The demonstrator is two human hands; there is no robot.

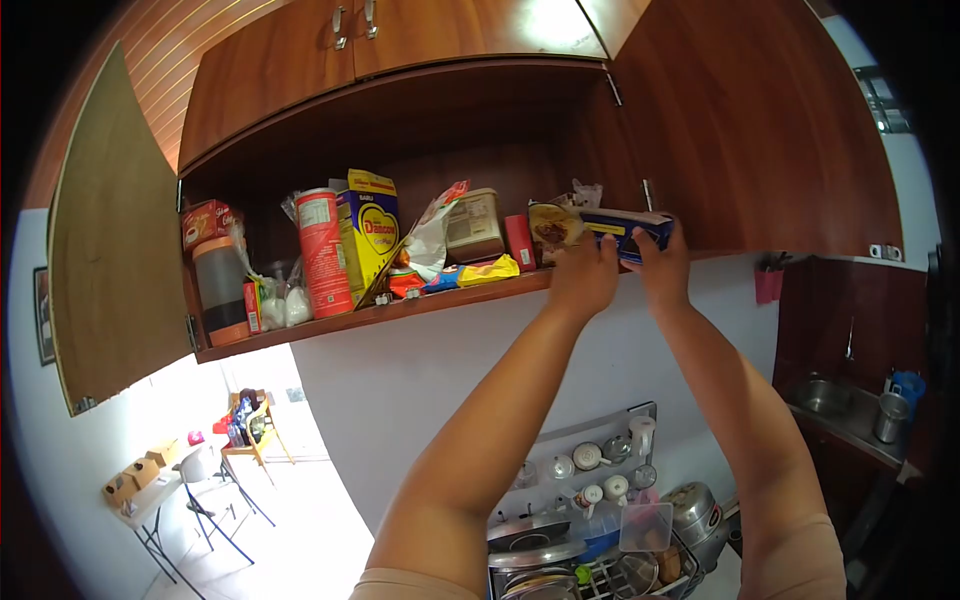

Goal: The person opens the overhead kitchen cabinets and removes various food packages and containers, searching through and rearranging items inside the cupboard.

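Both arms reach up to the right end of an open wooden cabinet shelf [440, 300]. My right hand [660, 262] is closed on the right end of a dark blue box [625, 228] lying lengthwise. My left hand [588, 268] is up against the box's left part and a packet with a food picture [550, 228]; its fingertips are partly hidden, so its grip is unclear. Just left of it stands a small red container [519, 243]. A brown-and-clear tub [474, 226] and a yellow packet [490, 270] are farther left.
The shelf also holds a yellow Dancow box [375, 235], a red canister [325, 250] and a dark-filled jar [220, 290]. Cabinet doors stand open at left [120, 240] and right [770, 130]. Below are a dish rack [600, 570], hanging mugs [590, 455] and a sink [822, 397].
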